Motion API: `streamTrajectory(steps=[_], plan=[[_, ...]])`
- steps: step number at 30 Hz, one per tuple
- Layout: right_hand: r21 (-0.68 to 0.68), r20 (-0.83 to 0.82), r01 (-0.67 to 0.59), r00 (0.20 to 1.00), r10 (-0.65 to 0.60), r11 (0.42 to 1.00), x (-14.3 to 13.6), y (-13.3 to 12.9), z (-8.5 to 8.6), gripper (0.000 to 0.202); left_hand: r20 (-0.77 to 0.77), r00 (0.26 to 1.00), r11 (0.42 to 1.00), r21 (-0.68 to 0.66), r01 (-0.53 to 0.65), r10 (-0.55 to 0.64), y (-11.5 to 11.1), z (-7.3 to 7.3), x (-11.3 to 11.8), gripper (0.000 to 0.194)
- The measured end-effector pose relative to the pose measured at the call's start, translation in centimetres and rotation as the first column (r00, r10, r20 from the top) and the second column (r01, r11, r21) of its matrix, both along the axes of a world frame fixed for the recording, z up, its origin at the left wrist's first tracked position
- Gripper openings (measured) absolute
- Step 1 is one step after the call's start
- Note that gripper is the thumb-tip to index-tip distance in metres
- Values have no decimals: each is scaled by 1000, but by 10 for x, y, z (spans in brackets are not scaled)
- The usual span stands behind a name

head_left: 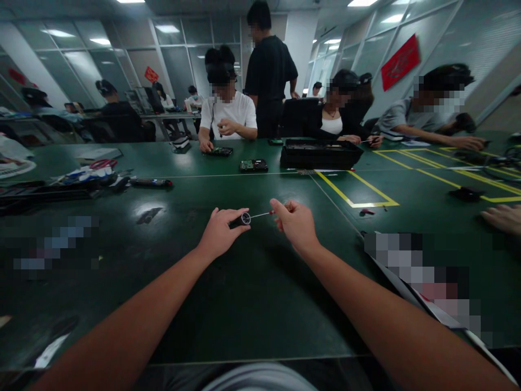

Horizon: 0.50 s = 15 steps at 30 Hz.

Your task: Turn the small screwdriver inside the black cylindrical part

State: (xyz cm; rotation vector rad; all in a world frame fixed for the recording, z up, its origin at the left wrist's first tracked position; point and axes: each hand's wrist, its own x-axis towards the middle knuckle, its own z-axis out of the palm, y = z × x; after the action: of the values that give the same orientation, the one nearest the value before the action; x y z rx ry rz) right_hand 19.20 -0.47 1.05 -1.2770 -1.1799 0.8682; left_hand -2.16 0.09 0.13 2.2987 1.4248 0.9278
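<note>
Fingers and thumb of my left hand (pixel 216 234) are wrapped round a short black cylindrical part (pixel 245 219). Its round end, with a pale ring, faces right and towards me. My right hand (pixel 298 225) pinches a slim screwdriver (pixel 260 215) with a thin metal shaft and a bit of red at the fingertips; most of its handle is hidden. The shaft points left and its tip meets the ringed end of the part. Whether the tip is inside or only touching, I cannot tell. Both hands are over the green table (pixel 252 315).
Beyond my hands lie an opened device with a green circuit board (pixel 253 165) and a long black bin (pixel 321 155). Tools and cables (pixel 95 172) are heaped at left, beside a dark pen-like tool (pixel 151 183). Yellow tape (pixel 374 205) marks the right side. Several people work across the table.
</note>
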Motion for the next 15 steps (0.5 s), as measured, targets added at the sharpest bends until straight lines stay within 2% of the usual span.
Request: streamTrajectory(steps=[2, 5, 11, 15], plan=[[16, 167, 9, 986, -11, 1000, 3, -2, 2, 51, 1, 1000, 1000, 4, -9, 9, 1, 0, -2, 42], [37, 324, 15, 946, -26, 999, 5, -3, 5, 59, 1, 1000, 1000, 11, -24, 24, 1, 0, -3, 42], [98, 423, 59, 901, -95, 993, 6, -3, 10, 68, -32, 999, 999, 37, -34, 36, 1, 2, -2, 40], [92, 480, 30, 874, -71, 995, 5, -6, 11, 67, -59, 998, 998, 53, -31, 34, 2, 1, -4, 40]])
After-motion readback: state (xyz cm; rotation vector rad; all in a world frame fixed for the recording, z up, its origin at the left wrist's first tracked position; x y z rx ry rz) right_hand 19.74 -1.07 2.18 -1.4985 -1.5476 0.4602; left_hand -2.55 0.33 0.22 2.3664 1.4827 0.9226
